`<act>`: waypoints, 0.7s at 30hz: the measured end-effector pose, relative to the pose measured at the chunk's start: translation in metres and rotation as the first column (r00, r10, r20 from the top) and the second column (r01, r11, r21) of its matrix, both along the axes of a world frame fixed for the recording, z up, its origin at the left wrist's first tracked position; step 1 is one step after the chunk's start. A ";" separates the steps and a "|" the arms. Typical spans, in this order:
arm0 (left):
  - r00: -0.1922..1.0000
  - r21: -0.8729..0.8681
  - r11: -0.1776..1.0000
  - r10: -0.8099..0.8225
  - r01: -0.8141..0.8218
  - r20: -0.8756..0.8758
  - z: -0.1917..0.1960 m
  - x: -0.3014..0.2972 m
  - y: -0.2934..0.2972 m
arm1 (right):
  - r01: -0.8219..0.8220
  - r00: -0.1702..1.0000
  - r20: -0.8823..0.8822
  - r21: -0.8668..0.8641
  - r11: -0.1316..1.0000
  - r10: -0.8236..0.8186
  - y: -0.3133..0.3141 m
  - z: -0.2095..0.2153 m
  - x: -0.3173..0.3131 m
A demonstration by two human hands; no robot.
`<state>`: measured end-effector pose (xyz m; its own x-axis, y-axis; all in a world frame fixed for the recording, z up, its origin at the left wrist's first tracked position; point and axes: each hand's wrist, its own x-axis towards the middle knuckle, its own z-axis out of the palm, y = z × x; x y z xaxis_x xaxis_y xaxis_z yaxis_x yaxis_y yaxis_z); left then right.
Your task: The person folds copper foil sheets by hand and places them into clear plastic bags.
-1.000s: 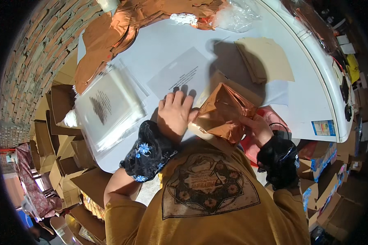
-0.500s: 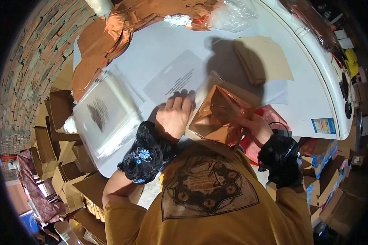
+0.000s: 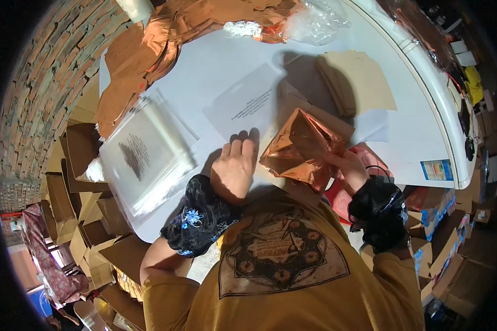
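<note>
My right hand (image 3: 348, 170) pinches the right corner of a crinkled, folded copper-coloured foil packet (image 3: 303, 146), which is held tilted over the near part of the white table. To its left, my left hand (image 3: 233, 170) has its fingers bent and close together. Their tips are hidden, so whatever lies between them cannot be made out. Just beyond those fingers, a clear plastic bag (image 3: 240, 96) with dark printed lines lies flat. A stack of similar clear bags (image 3: 143, 157) lies left of my left hand. Black lacy sleeve covers are on both forearms.
Copper foil sheets (image 3: 160, 47) cover the table's far left, with a crumpled clear plastic bag (image 3: 317, 22) beside them. Tan card sheets (image 3: 364, 80) lie at the back right. Something pink (image 3: 364, 157) is by my right hand. Cardboard boxes (image 3: 94, 207) crowd the left side.
My left hand has drawn back slightly toward me and its fingers have bent. The printed bag has shifted a little to the right. The foil packet has turned and tilted in my right hand.
</note>
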<state>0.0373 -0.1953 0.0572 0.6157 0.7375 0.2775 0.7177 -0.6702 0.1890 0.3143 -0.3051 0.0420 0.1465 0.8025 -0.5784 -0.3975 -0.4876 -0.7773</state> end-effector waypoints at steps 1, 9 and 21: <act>1.000 -0.020 1.000 0.002 -0.002 0.000 -0.001 -0.002 -0.001 | -0.002 1.000 -0.003 -0.002 1.000 0.002 0.001 0.001 -0.003; 0.999 0.026 0.999 0.022 -0.023 0.044 0.005 0.002 -0.005 | 0.066 0.998 0.000 0.033 0.997 -0.066 0.009 0.005 -0.012; 0.988 0.049 0.992 0.112 -0.117 0.107 -0.012 0.001 -0.003 | 0.101 0.995 -0.026 0.059 0.993 -0.100 0.011 -0.010 -0.015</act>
